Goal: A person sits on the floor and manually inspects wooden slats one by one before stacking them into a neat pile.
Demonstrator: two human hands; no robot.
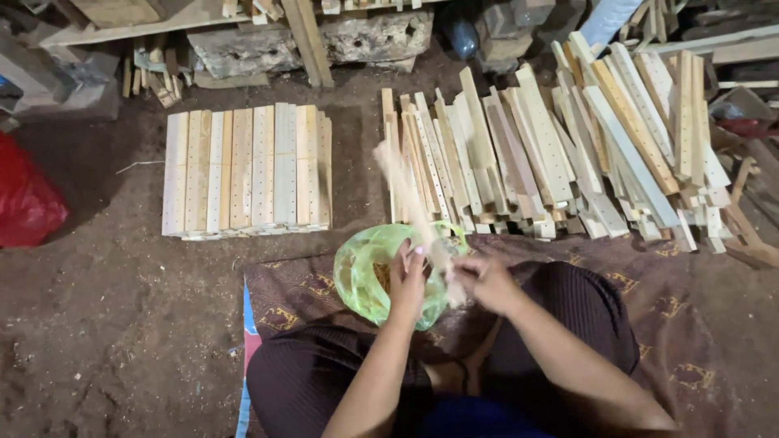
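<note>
From the head camera, the person sits on a patterned brown cloth (649, 300) spread over a packed dirt floor (105, 324) dusted with sawdust. The left hand (407, 280) has its grip clamped on a thin, pale wooden slat (403, 188), which rises from the hands up and to the left and is smeared by motion blur. The right hand (484, 280) is just beside it with fingers curled at the slat's lower end; whether its grip is truly clamped on the wood cannot be told through the blur. Directly under both hands lies a crumpled, translucent green plastic bag (361, 272), its mouth open, resting on the cloth at the person's knees.

Beyond the bag to the left, flat drilled wooden slats lie side by side as a tidy rectangular stack (243, 170), the light wood dotted with rows of small holes. To the right sprawls a loose, fanned pile of similar slats (568, 146), overlapping at odd angles. A red plastic sack (28, 199) sits at the left edge, and rough timber and planks (308, 36) crowd the far side.
</note>
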